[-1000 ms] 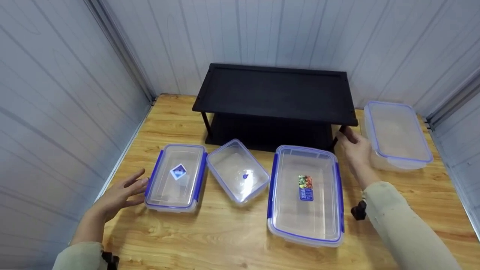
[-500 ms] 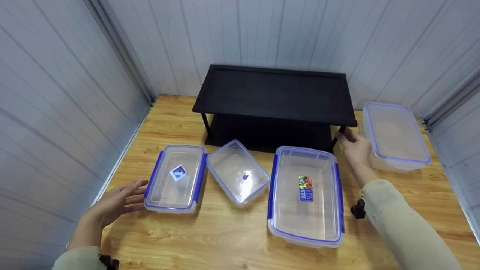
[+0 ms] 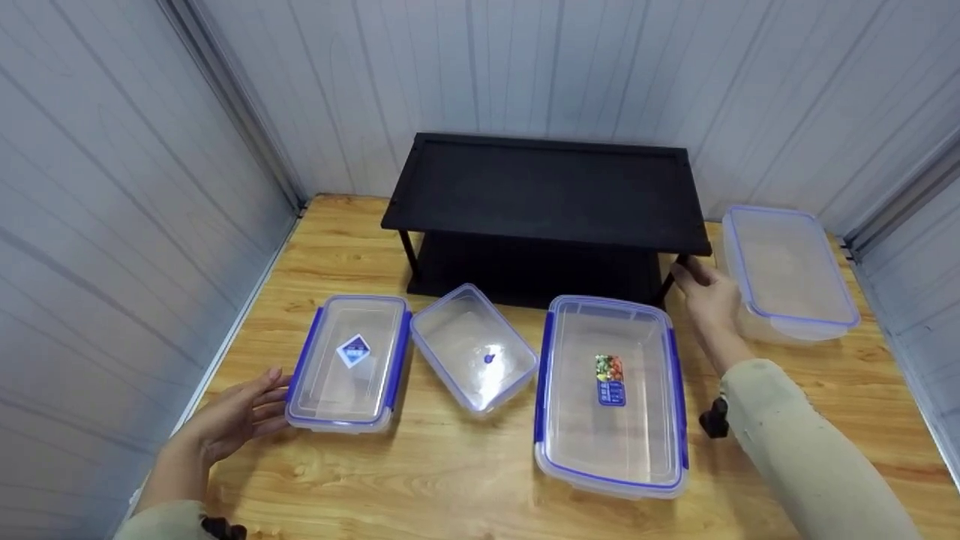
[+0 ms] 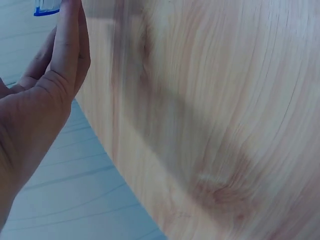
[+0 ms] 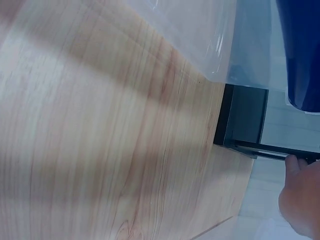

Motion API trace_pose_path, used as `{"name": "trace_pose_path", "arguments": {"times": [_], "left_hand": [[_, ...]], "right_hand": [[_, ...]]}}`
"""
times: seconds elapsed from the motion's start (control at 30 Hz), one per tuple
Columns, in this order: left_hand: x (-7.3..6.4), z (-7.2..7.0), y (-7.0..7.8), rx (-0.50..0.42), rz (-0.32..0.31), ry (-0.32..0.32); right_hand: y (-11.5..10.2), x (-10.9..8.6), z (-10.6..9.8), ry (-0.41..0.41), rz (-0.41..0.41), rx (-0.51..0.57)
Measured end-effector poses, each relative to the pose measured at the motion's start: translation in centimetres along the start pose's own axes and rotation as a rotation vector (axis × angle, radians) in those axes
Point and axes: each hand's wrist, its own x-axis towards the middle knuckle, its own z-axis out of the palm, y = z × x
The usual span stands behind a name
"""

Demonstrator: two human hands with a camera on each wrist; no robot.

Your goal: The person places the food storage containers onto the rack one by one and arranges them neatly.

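My left hand (image 3: 232, 412) is at the left side of a clear, blue-rimmed food storage container (image 3: 341, 394), fingers loosely extended right at its blue clip. In the left wrist view only a corner of that container (image 4: 47, 7) shows beyond the fingers. With thumb and fingers, my right hand (image 3: 709, 304) pinches the front right leg (image 3: 667, 286) of a black two-tier shelf (image 3: 540, 191), just under its top board. The right wrist view has the hand (image 5: 302, 200) on the black leg. A large container (image 3: 600, 442) with blue side clips sits in front of the shelf.
Between the two clipped containers, a smaller one (image 3: 454, 341) lies turned at an angle. Another clear container (image 3: 795, 270) stands right of the shelf, beside my right hand. Ribbed pale walls (image 3: 510, 67) enclose the wooden table (image 3: 450, 480) at the back and sides.
My left hand has dropped slightly, its thumb lower along the container's left side. The right hand stays on the shelf leg. The whole view has shifted a little.
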Motion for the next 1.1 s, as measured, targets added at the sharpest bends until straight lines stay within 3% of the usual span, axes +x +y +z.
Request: {"name": "trace_pose_path", "arguments": {"times": [0.3,0.47,0.9,1.1], "left_hand": [[0.1,-0.3,-1.2,-0.14,0.067,-0.032],[0.3,-0.1,-1.4,-0.133,0.044,0.015],[0.7,1.0,-1.3,-0.081,-0.003,0.066],[0.7,1.3,-1.1,-0.082,-0.009,0.044]], "right_hand": [[0.2,0.0,0.8,0.117,-0.066,-0.052],[0.4,0.0,1.0,0.131,-0.082,-0.067],[0.7,0.1,0.8,0.154,-0.128,-0.144],[0.6,0.1,0.9,0.164,-0.144,-0.146]]}}
